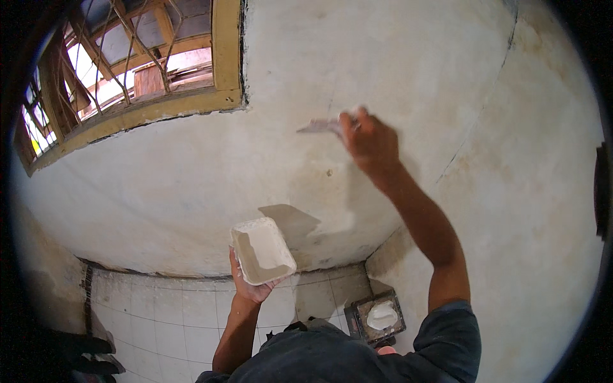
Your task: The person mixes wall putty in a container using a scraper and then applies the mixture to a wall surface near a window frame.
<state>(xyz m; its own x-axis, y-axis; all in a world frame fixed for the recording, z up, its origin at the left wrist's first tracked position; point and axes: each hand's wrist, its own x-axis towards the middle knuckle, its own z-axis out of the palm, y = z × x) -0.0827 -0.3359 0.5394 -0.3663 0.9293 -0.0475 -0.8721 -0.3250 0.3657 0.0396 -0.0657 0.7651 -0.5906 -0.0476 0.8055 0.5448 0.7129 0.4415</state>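
My right hand is raised in front of the wall, closed around a putty knife whose flat blade points left, close to the plaster. Whether the blade touches the wall I cannot tell. Lower down, my left hand supports a white rectangular plastic tub from below and from its left side. The tub is tilted so that its inside shows, with whitish paste smeared over its walls and bottom. The pale, patchy wall carries a small brownish spot below the knife.
A barred window with a yellow wooden frame is at the upper left. A long crack runs down the wall at the right. On the tiled floor stands a dark crate bearing a white lump.
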